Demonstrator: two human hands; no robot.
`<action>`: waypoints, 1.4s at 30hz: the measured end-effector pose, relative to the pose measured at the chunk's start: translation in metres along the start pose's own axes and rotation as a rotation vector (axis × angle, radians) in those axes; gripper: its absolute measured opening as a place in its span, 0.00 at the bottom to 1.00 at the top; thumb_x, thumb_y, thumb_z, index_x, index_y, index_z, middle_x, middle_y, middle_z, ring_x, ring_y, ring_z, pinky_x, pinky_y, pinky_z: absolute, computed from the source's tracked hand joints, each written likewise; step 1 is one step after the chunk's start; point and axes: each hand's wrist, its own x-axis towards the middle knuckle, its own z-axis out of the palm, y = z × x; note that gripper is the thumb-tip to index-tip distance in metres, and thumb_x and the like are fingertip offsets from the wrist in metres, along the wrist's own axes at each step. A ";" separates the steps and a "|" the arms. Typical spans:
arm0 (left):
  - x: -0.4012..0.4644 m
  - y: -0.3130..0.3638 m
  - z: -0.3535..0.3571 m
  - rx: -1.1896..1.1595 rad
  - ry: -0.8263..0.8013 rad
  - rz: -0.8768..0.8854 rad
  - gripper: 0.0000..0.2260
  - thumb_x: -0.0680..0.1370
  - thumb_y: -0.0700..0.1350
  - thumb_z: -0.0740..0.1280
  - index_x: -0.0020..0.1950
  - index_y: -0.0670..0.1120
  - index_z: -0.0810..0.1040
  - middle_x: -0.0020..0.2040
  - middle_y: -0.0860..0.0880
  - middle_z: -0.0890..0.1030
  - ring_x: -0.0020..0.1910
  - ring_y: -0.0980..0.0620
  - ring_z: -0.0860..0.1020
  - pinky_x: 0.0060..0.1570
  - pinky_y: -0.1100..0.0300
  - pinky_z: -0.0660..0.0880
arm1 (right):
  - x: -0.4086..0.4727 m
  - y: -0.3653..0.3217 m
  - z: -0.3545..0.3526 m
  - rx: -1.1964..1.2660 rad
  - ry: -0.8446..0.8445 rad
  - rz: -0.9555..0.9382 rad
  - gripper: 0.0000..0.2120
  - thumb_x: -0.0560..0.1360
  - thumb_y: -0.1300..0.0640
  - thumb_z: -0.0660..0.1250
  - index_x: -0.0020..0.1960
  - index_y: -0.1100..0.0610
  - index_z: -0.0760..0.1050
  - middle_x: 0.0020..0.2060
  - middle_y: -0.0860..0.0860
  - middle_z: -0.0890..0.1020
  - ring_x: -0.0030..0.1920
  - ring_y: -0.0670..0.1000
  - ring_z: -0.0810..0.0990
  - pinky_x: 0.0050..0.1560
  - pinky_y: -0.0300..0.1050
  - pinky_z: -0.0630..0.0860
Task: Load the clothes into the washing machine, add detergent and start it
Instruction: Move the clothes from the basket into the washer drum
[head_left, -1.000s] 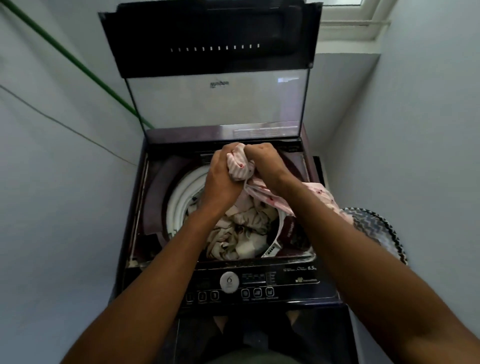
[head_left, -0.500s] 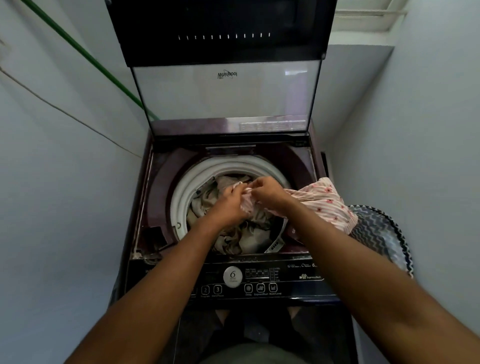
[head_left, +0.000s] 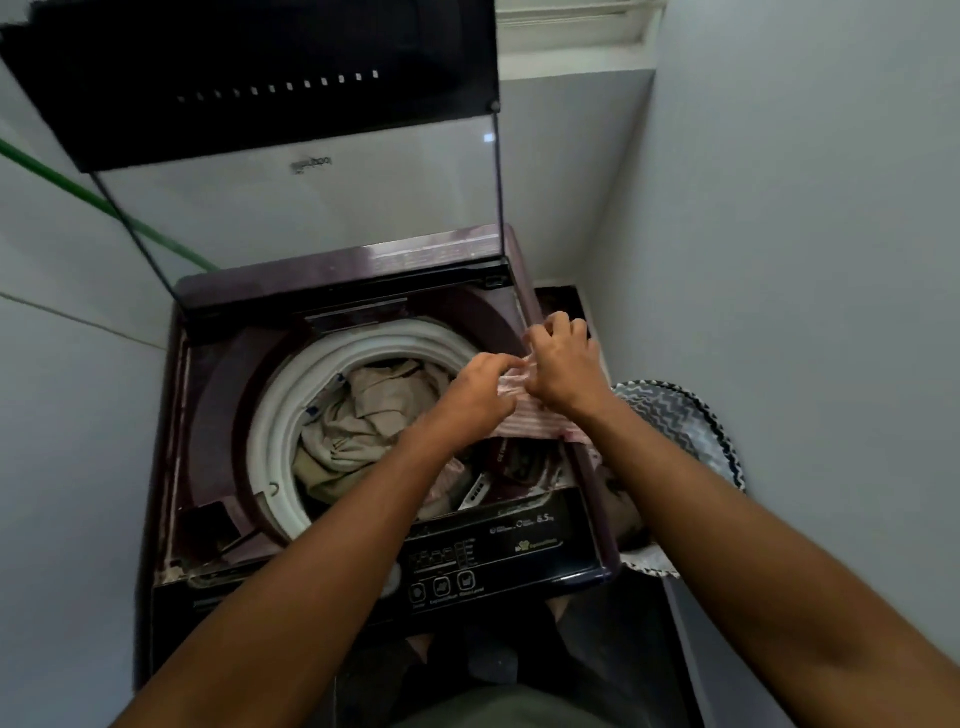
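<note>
Head view, looking down: a top-loading washing machine (head_left: 218, 395) stands in a narrow corner with its lid (head_left: 270, 78) raised upright at 12 o'clock. The white drum rim (head_left: 275, 415) rings a heap of beige clothes (head_left: 363, 415) already lying inside the tub. Both bare forearms reach in from 6 o'clock. The left hand (head_left: 480, 387) and the right hand (head_left: 563, 366) meet over the machine's right edge, at about 2 o'clock from the drum's centre, and both pinch a pink striped garment (head_left: 524, 426), fingers closed on the cloth. The garment hangs from the hands across the machine's right rim, its lower part trailing down toward the drum at 4 o'clock. A dark control panel (head_left: 498, 545) with buttons runs along the front at 6 o'clock, partly hidden by the left forearm. A zigzag-patterned laundry basket (head_left: 691, 426) sits just beside the machine at 3 o'clock. A green pipe (head_left: 78, 192) slants along the wall at 10 o'clock.
</note>
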 end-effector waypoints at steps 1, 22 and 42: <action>0.004 0.007 0.006 -0.007 -0.009 0.007 0.26 0.73 0.39 0.70 0.71 0.45 0.72 0.65 0.45 0.74 0.64 0.48 0.74 0.62 0.63 0.68 | -0.001 0.008 0.000 -0.015 -0.026 0.063 0.28 0.71 0.46 0.72 0.67 0.53 0.70 0.63 0.57 0.69 0.63 0.61 0.68 0.60 0.60 0.72; 0.014 0.021 0.027 -0.107 0.072 -0.005 0.30 0.69 0.46 0.78 0.69 0.50 0.73 0.60 0.47 0.75 0.54 0.55 0.74 0.54 0.62 0.71 | -0.011 0.014 -0.004 0.282 -0.105 0.191 0.20 0.75 0.48 0.69 0.60 0.58 0.69 0.51 0.58 0.80 0.50 0.60 0.81 0.46 0.52 0.77; -0.061 -0.062 -0.086 -0.365 0.686 -0.330 0.12 0.73 0.39 0.70 0.50 0.49 0.71 0.42 0.51 0.80 0.41 0.48 0.78 0.37 0.57 0.71 | 0.002 -0.176 -0.007 0.580 -0.103 -0.276 0.10 0.71 0.59 0.71 0.46 0.57 0.70 0.42 0.53 0.78 0.43 0.54 0.77 0.40 0.43 0.65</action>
